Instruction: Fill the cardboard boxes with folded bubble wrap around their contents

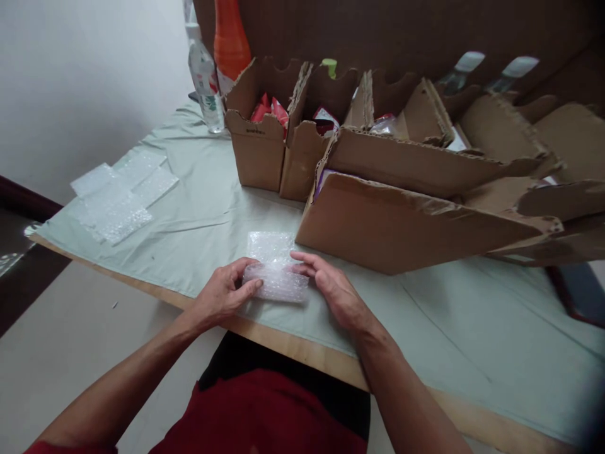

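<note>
A piece of clear bubble wrap (278, 285) lies near the table's front edge, its near part folded or rolled into a thick band. Flat behind that band stretches the rest of the sheet. My left hand (229, 287) grips the band's left end, thumb on top and fingers behind. At the other end, my right hand (333, 287) has its fingers stretched out, with the fingertips at the wrap's upper right side. Whether anything is inside the wrap I cannot make out.
Several bubble wrap pieces (116, 195) lie at the left on the green tablecloth (198, 189). Cardboard boxes (406, 221) holding packets stand behind and to the right. A clear bottle (205, 82) and an orange bottle (231, 41) stand at the back. A dark flat object (579, 290) lies far right.
</note>
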A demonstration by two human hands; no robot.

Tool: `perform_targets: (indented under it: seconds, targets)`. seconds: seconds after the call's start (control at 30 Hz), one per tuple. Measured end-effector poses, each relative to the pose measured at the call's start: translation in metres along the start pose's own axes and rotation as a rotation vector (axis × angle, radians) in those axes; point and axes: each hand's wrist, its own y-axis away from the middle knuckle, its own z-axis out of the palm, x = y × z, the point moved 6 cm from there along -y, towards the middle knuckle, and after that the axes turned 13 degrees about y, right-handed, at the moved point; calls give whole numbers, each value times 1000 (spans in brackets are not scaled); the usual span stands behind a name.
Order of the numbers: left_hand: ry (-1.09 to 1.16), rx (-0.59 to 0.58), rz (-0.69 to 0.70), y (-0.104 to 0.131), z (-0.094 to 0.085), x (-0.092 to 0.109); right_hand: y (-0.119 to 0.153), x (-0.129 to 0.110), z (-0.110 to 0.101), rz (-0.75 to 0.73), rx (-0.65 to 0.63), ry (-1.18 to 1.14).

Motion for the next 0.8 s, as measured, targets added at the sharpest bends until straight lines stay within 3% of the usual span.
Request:
perform_targets:
  seconds: [0.17,0.3,0.5,0.53,0.6,0.7,0.8]
  targets:
    - [47,78,-48,2,3,-8,-4,4,11,94,104,114]
    - [37,61,23,12,2,0,-5,-1,18,75,124,123]
    - [107,-183,288,34,2,27,24,-19,4,-138,117,266]
    - [115,-165,305,33,-2,30,29,-22,0,-177,116,271]
    - [16,-12,294,21,-13,29,39,-26,-6,-199,112,296]
    - [-332,222,198,-6,-22,20,50,-26,-10,-166,92,393]
    - [-601,201,105,-29,-15,7,60,-24,-6,-189,85,481]
